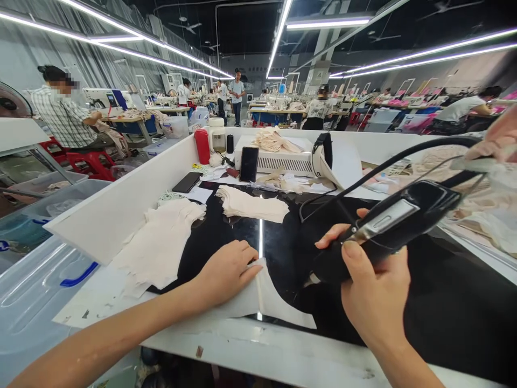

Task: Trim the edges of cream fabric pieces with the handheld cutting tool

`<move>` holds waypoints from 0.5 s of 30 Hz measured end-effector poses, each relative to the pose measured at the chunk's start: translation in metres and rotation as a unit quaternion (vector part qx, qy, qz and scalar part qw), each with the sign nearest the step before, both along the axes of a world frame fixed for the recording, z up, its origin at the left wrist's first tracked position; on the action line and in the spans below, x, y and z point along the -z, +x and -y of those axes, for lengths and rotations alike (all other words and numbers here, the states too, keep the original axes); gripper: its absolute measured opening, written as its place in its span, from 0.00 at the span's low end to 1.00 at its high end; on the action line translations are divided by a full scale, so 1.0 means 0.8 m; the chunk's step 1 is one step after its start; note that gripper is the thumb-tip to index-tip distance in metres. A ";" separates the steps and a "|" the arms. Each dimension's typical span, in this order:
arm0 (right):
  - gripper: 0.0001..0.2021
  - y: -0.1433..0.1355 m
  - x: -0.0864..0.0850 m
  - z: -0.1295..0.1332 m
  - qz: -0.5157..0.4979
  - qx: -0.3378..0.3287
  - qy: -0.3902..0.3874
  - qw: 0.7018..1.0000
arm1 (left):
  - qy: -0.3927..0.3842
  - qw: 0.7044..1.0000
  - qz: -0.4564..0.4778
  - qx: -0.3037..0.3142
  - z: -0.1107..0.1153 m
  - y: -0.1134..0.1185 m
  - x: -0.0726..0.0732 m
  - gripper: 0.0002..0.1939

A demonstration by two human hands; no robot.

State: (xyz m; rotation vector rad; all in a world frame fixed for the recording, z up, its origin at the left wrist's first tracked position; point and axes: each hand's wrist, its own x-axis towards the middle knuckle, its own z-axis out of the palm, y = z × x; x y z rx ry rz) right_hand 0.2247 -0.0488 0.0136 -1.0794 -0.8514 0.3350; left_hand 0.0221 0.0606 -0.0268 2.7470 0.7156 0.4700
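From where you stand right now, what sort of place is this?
Likely a garment workshop: pale fabric pieces lie stacked on the table, a person sits near what looks like a sewing machine, and more workstations fill the background.

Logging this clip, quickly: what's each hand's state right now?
Left hand: touching pale fabric; whether it pinches cannot be told.
Right hand: closed, holding black corded tool.

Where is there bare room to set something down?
Bare black tabletop shows between left hand, small fabric stack and corded handheld tool, and right of the right hand. Crowded: the far side, with vented white box and upright phone, and the left, under larger fabric pile.
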 end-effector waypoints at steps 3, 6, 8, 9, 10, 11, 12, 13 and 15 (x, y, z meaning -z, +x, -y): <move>0.26 0.010 0.001 0.003 0.050 0.046 -0.032 0.997 | -0.012 0.998 -0.038 -0.038 -0.002 0.003 0.000 0.08; 0.33 0.016 0.005 0.005 0.070 0.112 -0.028 0.991 | -0.051 0.997 -0.037 -0.040 0.000 0.005 0.000 0.05; 0.34 0.017 0.012 0.011 0.058 0.173 0.012 0.983 | -0.084 0.996 -0.021 -0.038 0.001 0.005 -0.002 0.04; 0.32 0.018 0.016 0.016 0.053 0.209 0.025 0.976 | -0.102 0.994 -0.010 -0.037 0.002 0.005 -0.004 0.04; 0.29 0.018 0.022 0.023 0.049 0.242 0.023 0.969 | -0.124 0.992 0.002 -0.038 0.002 0.004 -0.006 0.05; 0.25 0.017 0.028 0.030 0.049 0.259 0.002 0.965 | -0.153 0.987 0.014 -0.041 0.002 0.003 -0.008 0.05; 0.21 0.016 0.036 0.039 0.056 0.260 -0.039 0.963 | -0.188 0.981 0.027 -0.046 0.002 0.001 -0.010 0.05; 0.18 0.014 0.043 0.047 0.071 0.236 -0.095 0.965 | -0.230 0.971 0.040 -0.050 0.002 0.001 -0.012 0.05; 0.17 0.007 0.060 0.059 0.118 0.122 -0.197 0.966 | -0.317 0.943 0.081 -0.056 0.002 0.000 -0.014 0.06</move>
